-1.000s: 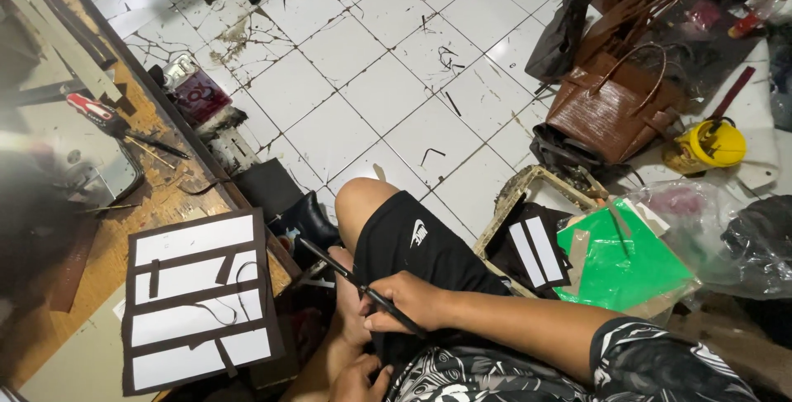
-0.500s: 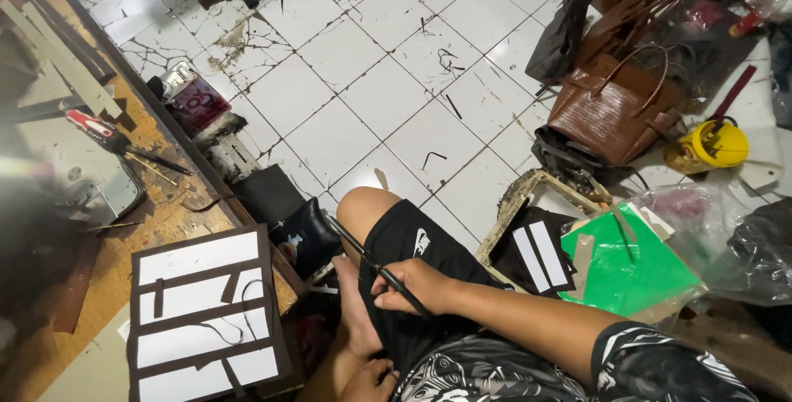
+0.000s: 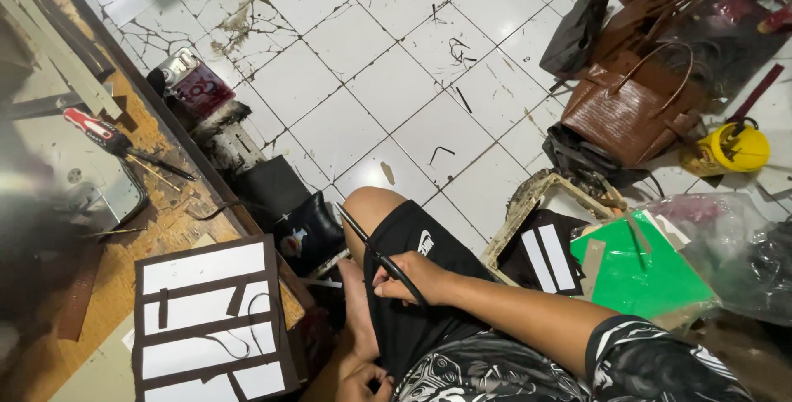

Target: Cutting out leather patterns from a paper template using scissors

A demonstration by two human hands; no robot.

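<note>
Right hand (image 3: 410,280) has slid a bit toward the knee, grip closed around the thin black brush (image 3: 381,257) over the thigh. Left hand (image 3: 363,380) pinches the shorts' hem (image 3: 388,344) nearby. Best to keep strokes short and steady.

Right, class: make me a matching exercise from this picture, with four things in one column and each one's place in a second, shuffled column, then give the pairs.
Things:
1. red-handled screwdriver
2. brown handbag
3. thin dark tool
4. yellow container

Places:
A. in the right hand, over the thigh
B. on the wooden table at left
C. on the white tiled floor, right of the handbag
D. on the floor at upper right, handles up

Pairs: 1-B, 2-D, 3-A, 4-C
</note>
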